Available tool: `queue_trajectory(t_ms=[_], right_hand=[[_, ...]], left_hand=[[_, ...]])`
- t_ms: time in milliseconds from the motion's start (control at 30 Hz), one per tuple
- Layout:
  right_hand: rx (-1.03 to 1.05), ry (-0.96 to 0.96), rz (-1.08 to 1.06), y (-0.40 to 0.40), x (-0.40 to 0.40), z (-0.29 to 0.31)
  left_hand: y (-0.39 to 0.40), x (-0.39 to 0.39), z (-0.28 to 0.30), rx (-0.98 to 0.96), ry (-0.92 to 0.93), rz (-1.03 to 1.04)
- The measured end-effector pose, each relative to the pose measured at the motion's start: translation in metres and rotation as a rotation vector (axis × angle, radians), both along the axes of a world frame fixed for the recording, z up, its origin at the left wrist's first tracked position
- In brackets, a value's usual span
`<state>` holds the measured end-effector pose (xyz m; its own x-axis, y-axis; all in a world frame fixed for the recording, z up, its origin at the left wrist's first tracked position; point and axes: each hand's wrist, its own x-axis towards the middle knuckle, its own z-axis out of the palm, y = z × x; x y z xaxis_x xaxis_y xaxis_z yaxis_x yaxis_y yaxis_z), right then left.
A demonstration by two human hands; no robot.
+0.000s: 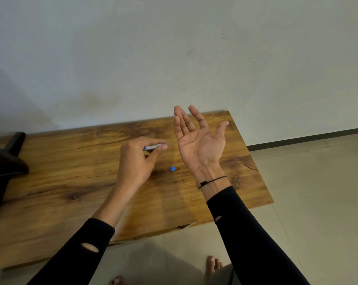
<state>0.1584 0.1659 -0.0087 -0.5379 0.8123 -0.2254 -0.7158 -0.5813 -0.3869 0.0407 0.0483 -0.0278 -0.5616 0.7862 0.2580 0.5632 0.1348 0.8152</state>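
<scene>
My left hand [140, 159] hovers over the middle of a low wooden table [71, 182] and pinches a small white and blue tube or pen [152, 147] between thumb and fingertips. A little blue cap [172, 169] lies loose on the wood just right of that hand. My right hand [198, 145] is raised palm up above the table's right part, fingers straight and spread, holding nothing. A thin black cord circles its wrist. Both arms wear black sleeves.
A black stand or chair base [5, 163] occupies the table's left end. A pale wall rises behind the table. Tiled floor [307, 192] lies to the right and in front, where my bare feet [214, 264] show at the bottom edge.
</scene>
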Motion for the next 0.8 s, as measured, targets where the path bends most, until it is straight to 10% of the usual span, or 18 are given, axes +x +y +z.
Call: queue_trajectory(t_ms=[567,800], right_hand=[[0.061,-0.034,0.031,-0.003,-0.001,0.001],[0.087,-0.076,0.025,-0.006,-0.002,0.001]], left_hand=[[0.006,0.01,-0.057,-0.254,0.103,0.17],[0.015,0.007,-0.016,0.204,-0.188,0.078]])
